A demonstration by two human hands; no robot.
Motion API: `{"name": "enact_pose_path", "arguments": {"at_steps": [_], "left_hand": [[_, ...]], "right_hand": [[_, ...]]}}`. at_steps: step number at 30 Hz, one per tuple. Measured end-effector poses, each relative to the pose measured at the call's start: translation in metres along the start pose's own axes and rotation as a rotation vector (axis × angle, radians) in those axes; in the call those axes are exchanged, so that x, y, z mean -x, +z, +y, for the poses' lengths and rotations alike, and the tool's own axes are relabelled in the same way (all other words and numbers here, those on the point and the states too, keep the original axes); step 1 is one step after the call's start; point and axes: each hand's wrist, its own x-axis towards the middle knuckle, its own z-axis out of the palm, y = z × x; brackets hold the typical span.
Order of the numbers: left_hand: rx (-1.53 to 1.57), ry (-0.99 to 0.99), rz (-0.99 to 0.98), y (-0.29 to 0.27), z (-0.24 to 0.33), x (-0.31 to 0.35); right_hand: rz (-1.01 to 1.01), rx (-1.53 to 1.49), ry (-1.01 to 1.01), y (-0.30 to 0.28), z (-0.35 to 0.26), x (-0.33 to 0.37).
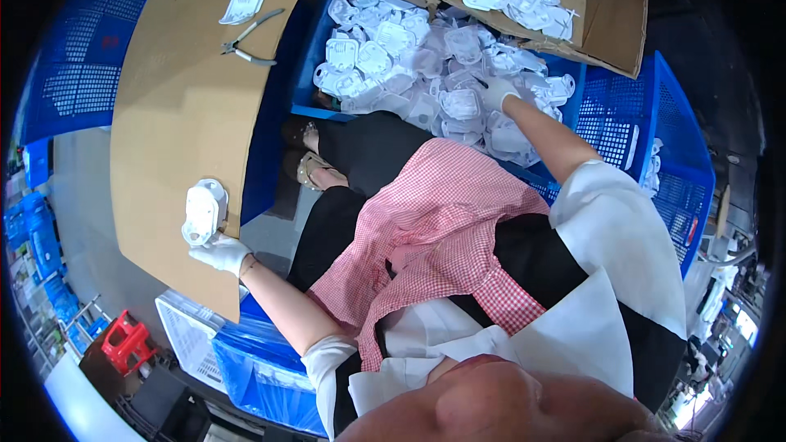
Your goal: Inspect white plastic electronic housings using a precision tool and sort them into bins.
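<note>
In the head view, the white-gloved left hand (221,254) touches the near end of the white, rounded plastic housings (203,211) on a tan cardboard sheet (180,115); whether it grips them, I cannot tell. The white-gloved right hand (497,93) reaches into a heap of similar white plastic pieces (393,37) in a blue plastic bin (309,61), its hold unclear. The housings look light, stiff and slightly slippery; their long side rims seem the safest hold.

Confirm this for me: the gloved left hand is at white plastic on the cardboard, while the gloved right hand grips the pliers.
Not quite: in the head view, the right hand is among the white pieces in the blue bin; the pliers lie untouched on the cardboard. The rest stands.
</note>
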Motion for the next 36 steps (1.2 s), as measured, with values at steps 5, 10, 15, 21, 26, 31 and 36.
{"name": "enact_pose_path", "arguments": {"at_steps": [5, 10, 15, 21, 26, 31, 36], "left_hand": [[-0.035, -0.155, 0.299, 0.002, 0.023, 0.044], [0.023, -0.279, 0.213, 0.016, 0.062, 0.106], [-0.002, -0.31, 0.058, 0.027, 0.104, 0.15], [-0.151, -0.14, -0.486, 0.102, 0.142, 0.213], [0.102, 0.224, -0.928, 0.148, 0.163, 0.269], [0.072, 0.257, -0.784, 0.137, 0.206, 0.278], [0.222, 0.252, -0.573, 0.107, 0.219, 0.281]], "right_hand": [[0.031, -0.27, 0.113, 0.059, 0.01, -0.026], [0.136, -0.502, 0.353, 0.053, -0.006, -0.01], [0.335, -0.417, 0.066, 0.01, -0.028, 0.048], [0.417, -0.884, -0.38, -0.09, -0.086, 0.179], [-0.266, -1.276, -0.807, -0.135, -0.151, 0.286], [-0.763, -1.286, -0.785, -0.119, -0.2, 0.344], [-0.842, -1.134, -0.97, -0.11, -0.222, 0.371]]}}
